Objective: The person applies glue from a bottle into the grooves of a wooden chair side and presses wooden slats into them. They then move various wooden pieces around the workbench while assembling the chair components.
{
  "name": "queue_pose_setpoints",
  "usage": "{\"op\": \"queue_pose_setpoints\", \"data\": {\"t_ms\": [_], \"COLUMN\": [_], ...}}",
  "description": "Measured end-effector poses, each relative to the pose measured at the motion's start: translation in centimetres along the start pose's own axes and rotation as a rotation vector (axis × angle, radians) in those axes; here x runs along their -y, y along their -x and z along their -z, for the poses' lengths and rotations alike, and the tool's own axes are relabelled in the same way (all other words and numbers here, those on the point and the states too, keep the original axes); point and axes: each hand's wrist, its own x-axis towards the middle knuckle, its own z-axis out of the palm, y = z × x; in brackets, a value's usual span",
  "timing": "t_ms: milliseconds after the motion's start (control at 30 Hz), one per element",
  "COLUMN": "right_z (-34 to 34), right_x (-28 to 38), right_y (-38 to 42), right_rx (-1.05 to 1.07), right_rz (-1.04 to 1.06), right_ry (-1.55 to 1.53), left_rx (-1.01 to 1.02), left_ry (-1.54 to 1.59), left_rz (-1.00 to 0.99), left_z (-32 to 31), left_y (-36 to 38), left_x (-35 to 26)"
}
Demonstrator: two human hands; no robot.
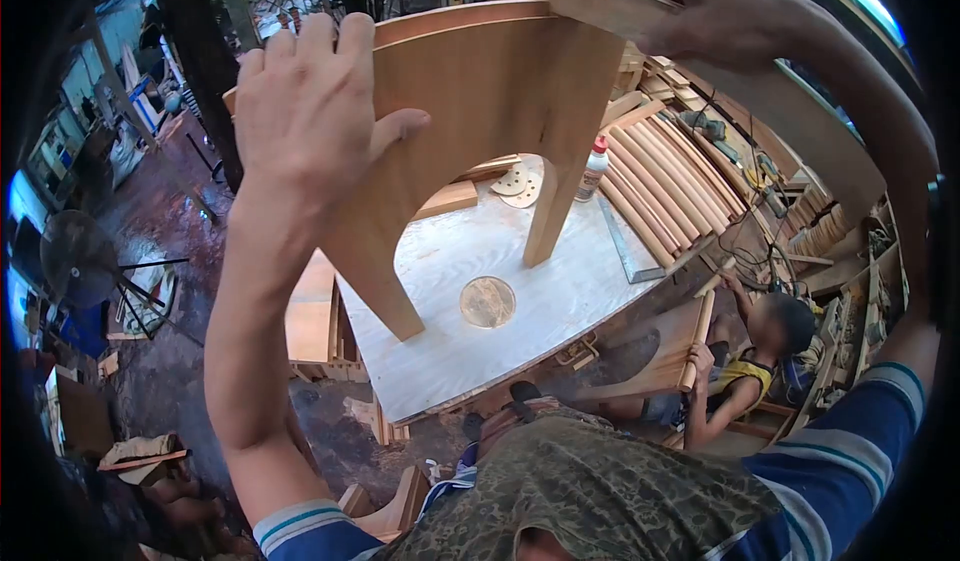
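An arched wooden panel with two legs [480, 91] stands upright on the white work table [430, 381]. My left hand [305, 101] is closed over its top edge at the left, fingers hooked behind and thumb stretched along the near face. My right hand [710, 11] is closed on a long wooden board [825, 136], whose far end overlaps the panel's top right corner in this view. Below the arch, a round disc-like patch [488, 302] shows on the tabletop. Perforated sanding discs [520, 183] and a wood block [447, 201] lie behind the panel.
A white bottle with a red cap [593, 169] and a metal square [630, 246] are at the table's right. Beyond them lies a row of wooden slats [670, 176]. At lower right, a person [740, 361] holds another wooden piece [650, 361]. A fan [85, 251] stands left.
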Motion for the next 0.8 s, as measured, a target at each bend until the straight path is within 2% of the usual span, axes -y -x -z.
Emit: {"op": "queue_pose_setpoints", "data": {"t_ms": [67, 100, 133, 200, 267, 300, 333, 367, 400, 433, 467, 533, 600, 667, 800], "right_z": [-0.6, -3.0, -5.4, -9.3, -15.5, -19.0, -23.3, -30.0, -33.6, -35.9, -41.2, -50.6, -53.1, -54.6, -57.2], "right_x": [-1.3, -5.8, -8.0, -11.0, -10.3, -9.7, -9.6, -10.4, -8.2, -6.7, -6.3, -3.6, -1.4, -0.4, 0.7], "right_y": [0.0, -2.6, -1.6, 0.1, 3.4, 5.2, 6.8, 7.3, 8.3, 8.7, 8.6, 7.7, 5.7, 2.8, -0.5], "right_rx": [-0.046, -0.175, -0.166, -0.627, -0.954, -0.909, -0.853, -0.86, -0.721, -0.448, -0.33, -0.317, -0.036, 0.144, 0.14], "right_rz": [-0.005, 0.015, 0.011, -0.116, -0.053, -0.246, -0.452, -0.478, -0.637, -0.762, -0.742, -0.6, -0.601, -0.559, -0.497], "right_ry": [0.055, 0.084, 0.078, -0.478, -0.857, -0.91, -0.956, -1.04, -1.07, -1.078, -1.132, -0.707, -0.82, -0.82, -0.845], "left_rx": [-0.003, 0.012, 0.019, 0.021, 0.0, -0.027, 0.051, 0.071, 0.086, 0.06, 0.059, 0.088, 0.081, -0.077, -0.023], "left_ry": [0.025, 0.031, 0.037, 0.032, 0.04, 0.046, 0.015, 0.034, 0.049, 0.089, 0.083, 0.079, 0.06, -0.063, -0.087], "left_rz": [-0.017, -0.001, -0.009, 0.01, -0.007, -0.031, 0.005, -0.014, -0.034, -0.062, -0.081, -0.037, -0.03, -0.009, 0.056], "left_z": [0.4, 0.7, 1.0, 1.4, 1.4, 1.4, 2.0, 1.8, 1.4, 0.7, 0.2, -0.4, -1.0, -1.7, -1.4], "left_y": [0.2, 0.4, 0.7, 0.9, 1.1, 0.9, 0.4, -0.2, -0.9, -1.5, -2.2, -3.4, -3.6, -3.3, -3.7], "left_x": [-0.2, -0.5, -0.8, -1.0, -0.8, -1.0, -1.6, -2.0, -2.2, -2.6, -3.3, -4.6, -5.8, -6.2, -8.0]}}
